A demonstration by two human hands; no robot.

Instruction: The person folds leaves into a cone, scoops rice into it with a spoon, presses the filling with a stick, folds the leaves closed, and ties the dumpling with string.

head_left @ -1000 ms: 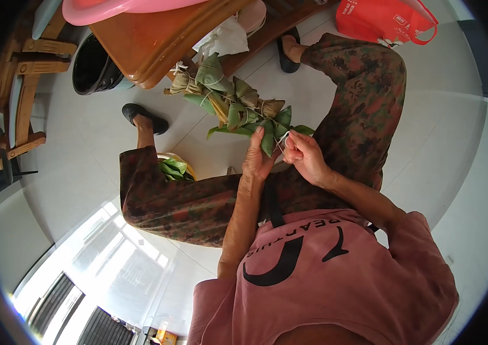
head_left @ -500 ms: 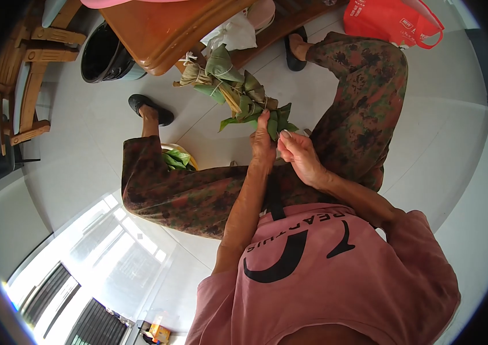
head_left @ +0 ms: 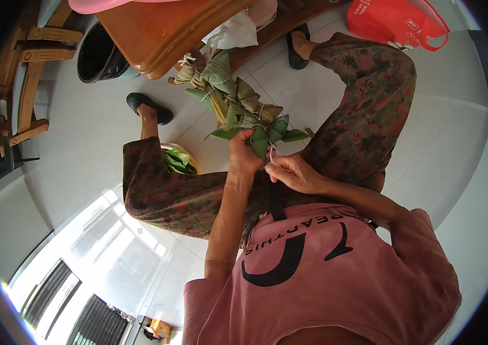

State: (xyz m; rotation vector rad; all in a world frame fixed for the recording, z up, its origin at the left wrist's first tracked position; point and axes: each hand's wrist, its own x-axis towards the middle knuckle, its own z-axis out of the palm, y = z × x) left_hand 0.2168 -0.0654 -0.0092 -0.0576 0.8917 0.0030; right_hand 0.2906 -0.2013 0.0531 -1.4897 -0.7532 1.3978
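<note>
Several leaf-wrapped zongzi (head_left: 218, 75) tied with pale string hang in a bunch below the edge of the wooden table. At the near end of the bunch, my left hand (head_left: 245, 154) is closed around a green zongzi (head_left: 259, 142), its thumb lying along the leaves. My right hand (head_left: 295, 173) is just beside it, with thumb and fingers pinching a white string (head_left: 273, 150) that loops up to this zongzi. The fingertips of my left hand are partly hidden behind the leaves.
The wooden table (head_left: 146, 40) stands ahead, with a black-lined bin (head_left: 103, 57) to its left. A container of green leaves (head_left: 179, 160) is on the floor by my left leg. A red bag (head_left: 396, 23) lies at the far right. Wooden chair parts (head_left: 31, 86) are at left.
Both hands have moved slightly left and toward my body, tilting the near zongzi. My right hand has turned flatter, and the white string now shows between the hands.
</note>
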